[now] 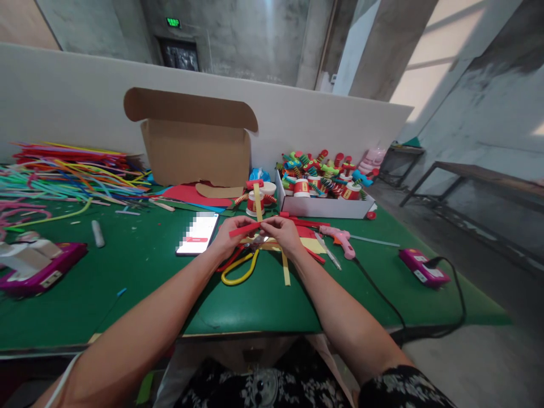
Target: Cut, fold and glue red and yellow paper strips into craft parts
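Observation:
My left hand [233, 233] and my right hand [283, 231] meet over the middle of the green table. Both pinch a red paper strip [244, 229], which slants out to the left. A yellow paper strip [257, 203] stands up from where the fingers meet. Beneath the hands lie yellow-handled scissors [238, 280], partly hidden, and another yellow strip [286, 269]. Just behind is a red and white paper cup [255, 205] with striped coiled arms. A phone [199, 233] lies left of my left hand.
A pink glue gun [340, 238] and a pen [329, 252] lie right of my hands. Purple power strips [423, 269] sit at both sides. Behind are a white box [325, 207] of cup figures, an open cardboard box [198, 150], and colourful pipe cleaners [80, 175] at the left.

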Demonstrator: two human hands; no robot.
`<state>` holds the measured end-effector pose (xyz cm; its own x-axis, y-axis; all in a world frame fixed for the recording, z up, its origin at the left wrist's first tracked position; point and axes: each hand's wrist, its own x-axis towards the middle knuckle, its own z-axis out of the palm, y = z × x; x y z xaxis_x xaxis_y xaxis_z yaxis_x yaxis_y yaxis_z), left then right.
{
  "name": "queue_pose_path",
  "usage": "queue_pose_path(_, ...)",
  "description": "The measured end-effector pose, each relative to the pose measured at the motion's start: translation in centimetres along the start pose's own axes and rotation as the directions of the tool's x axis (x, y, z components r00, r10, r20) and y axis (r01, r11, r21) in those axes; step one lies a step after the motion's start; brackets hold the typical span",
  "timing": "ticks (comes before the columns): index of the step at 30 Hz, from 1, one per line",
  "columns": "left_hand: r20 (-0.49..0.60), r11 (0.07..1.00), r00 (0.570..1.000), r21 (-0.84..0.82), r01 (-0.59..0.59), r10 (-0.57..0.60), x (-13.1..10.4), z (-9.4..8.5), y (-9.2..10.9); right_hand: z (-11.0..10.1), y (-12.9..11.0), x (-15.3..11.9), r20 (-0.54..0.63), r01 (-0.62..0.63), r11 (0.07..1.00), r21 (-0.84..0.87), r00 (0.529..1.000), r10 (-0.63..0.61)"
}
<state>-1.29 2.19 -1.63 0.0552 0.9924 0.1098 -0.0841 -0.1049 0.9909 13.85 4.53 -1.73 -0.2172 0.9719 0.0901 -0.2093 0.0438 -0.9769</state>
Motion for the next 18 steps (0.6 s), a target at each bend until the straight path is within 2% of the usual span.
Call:
queue_pose_path(3, -0.009, 1.000, 1.000, -0.014, -0.004, 0.004, -0.03, 0.13, 0.37, -0.11, -0.27, 0.13, -0.057, -0.042, 0.990, 0.136, 0.997, 0.050)
queue_pose_path(7, 0.083, 0.998, 0.996, -0.047, 0.031, -0.027, -0.15, 0.36, 0.78, 0.05, -0.36, 0.16, -0.059, -0.085, 0.968, 0.236, 0.993, 0.102)
queue_pose_path(9, 0.075, 0.999, 0.997, -0.045, 0.027, -0.024, -0.17, 0.41, 0.73, 0.32, -0.25, 0.04, -0.039, -0.093, 0.970, 0.223, 0.994, 0.105)
queue_pose_path(13, -0.021, 1.000, 1.000, 0.014, -0.022, 0.022, 0.04, 0.22, 0.30, 0.68, -0.02, -0.25, 0.016, -0.104, 0.984, 0.145, 0.995, 0.103)
queue_pose_path(18, -0.032, 0.995, 0.999, 0.095, -0.030, 0.034, 0.25, -0.15, 0.14, 0.28, -0.03, -0.25, 0.056, -0.104, 0.994, 0.029, 0.993, 0.102)
